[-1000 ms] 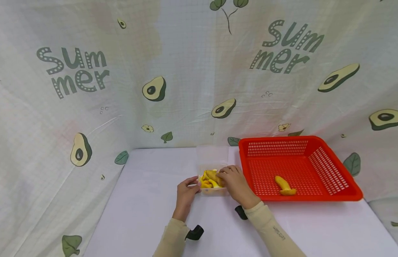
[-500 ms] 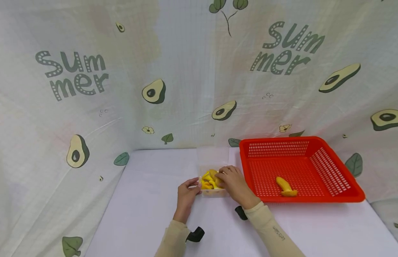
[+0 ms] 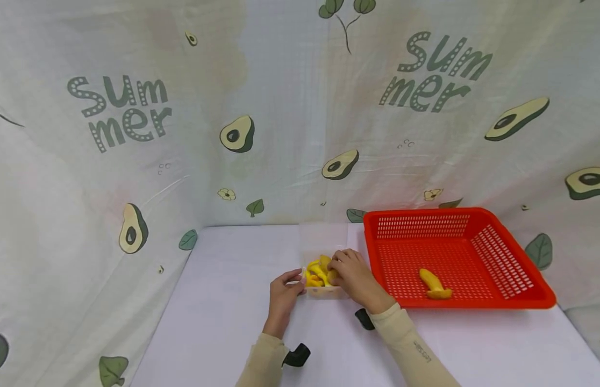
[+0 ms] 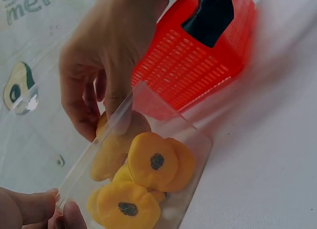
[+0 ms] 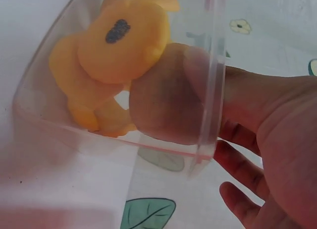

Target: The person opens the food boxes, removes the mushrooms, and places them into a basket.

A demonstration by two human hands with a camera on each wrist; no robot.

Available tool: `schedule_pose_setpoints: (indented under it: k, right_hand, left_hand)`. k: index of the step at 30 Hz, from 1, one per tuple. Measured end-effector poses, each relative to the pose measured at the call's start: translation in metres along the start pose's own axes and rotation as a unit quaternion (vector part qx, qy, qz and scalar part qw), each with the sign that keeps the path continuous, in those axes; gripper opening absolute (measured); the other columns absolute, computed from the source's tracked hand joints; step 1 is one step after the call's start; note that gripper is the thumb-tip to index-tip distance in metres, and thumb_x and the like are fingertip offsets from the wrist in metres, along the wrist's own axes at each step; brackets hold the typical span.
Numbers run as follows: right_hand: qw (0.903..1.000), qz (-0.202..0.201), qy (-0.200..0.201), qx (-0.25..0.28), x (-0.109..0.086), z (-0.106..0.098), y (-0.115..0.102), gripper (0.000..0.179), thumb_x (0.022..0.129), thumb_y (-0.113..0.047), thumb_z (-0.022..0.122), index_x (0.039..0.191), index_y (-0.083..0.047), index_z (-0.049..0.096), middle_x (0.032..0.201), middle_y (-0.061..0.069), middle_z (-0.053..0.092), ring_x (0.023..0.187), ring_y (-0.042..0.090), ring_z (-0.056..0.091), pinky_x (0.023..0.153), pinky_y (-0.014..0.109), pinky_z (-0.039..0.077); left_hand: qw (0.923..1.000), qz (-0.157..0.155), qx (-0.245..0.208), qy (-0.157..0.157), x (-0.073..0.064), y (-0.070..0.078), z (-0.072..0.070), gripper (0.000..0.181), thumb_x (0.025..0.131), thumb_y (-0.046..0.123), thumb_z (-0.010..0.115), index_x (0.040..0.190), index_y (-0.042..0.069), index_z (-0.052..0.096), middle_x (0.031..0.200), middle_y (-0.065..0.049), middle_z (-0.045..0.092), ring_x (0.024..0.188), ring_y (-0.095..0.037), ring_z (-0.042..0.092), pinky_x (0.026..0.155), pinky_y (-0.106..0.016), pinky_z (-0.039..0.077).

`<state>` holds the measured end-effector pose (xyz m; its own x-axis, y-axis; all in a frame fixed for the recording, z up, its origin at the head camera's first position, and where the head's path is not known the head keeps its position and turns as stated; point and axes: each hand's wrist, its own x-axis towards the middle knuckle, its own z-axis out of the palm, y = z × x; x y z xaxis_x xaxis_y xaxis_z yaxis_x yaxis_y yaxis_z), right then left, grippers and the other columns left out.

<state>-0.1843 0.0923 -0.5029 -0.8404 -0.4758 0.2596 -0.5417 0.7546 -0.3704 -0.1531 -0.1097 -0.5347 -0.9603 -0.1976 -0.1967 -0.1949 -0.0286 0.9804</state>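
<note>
A clear plastic box [image 3: 324, 293] stands on the white table with its lid folded back. Several yellow mushrooms [image 4: 128, 205] lie inside it, some with dark spots on the bottom of their caps. My left hand [image 3: 283, 296] pinches the box's left rim between thumb and fingers. From the right, my right hand [image 3: 357, 277] reaches over the rim and grips one darker yellow mushroom [image 5: 166, 105], thumb pressed against it inside the box. The tips of the other fingers on that mushroom are partly hidden.
A red perforated basket [image 3: 518, 295] stands to the right of the box. One yellow mushroom [image 3: 433, 283] lies on its floor. A patterned cloth [image 3: 276, 80] hangs behind the table [image 3: 222, 301].
The mushrooms in the box have shifted slightly, and the one under my right hand has turned a little. Both hands keep nearly the same places; the head view has moved slightly.
</note>
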Motion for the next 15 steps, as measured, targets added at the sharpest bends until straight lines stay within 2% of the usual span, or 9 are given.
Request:
schedule_pose_setpoints:
  k: [7, 15]
  right_hand:
    - [0.9997, 0.016, -0.015, 0.008, 0.0001, -0.0067, 0.0024, 0.019, 0.082, -0.009, 0.090, 0.093, -0.010, 0.075, 0.102, 0.004, 0.064, 0.110, 0.030, 0.055, 0.112, 0.053, 0.045]
    - [0.9997, 0.017, 0.010, 0.011, -0.0028, -0.0089, 0.0027, 0.021, 0.081, -0.011, 0.092, 0.090, -0.014, 0.074, 0.099, 0.001, 0.063, 0.110, 0.029, 0.057, 0.108, 0.050, 0.049]
  left_hand:
    - [0.9999, -0.008, 0.009, 0.005, 0.0005, 0.0010, 0.0005, 0.035, 0.093, -0.008, 0.073, 0.128, -0.012, 0.069, 0.108, -0.018, 0.064, 0.078, -0.013, 0.065, 0.071, -0.024, 0.064]
    - [0.9999, -0.008, 0.011, 0.007, 0.0009, 0.0027, 0.0003, 0.036, 0.093, -0.007, 0.073, 0.128, -0.013, 0.068, 0.107, -0.017, 0.064, 0.078, -0.013, 0.065, 0.071, -0.025, 0.064]
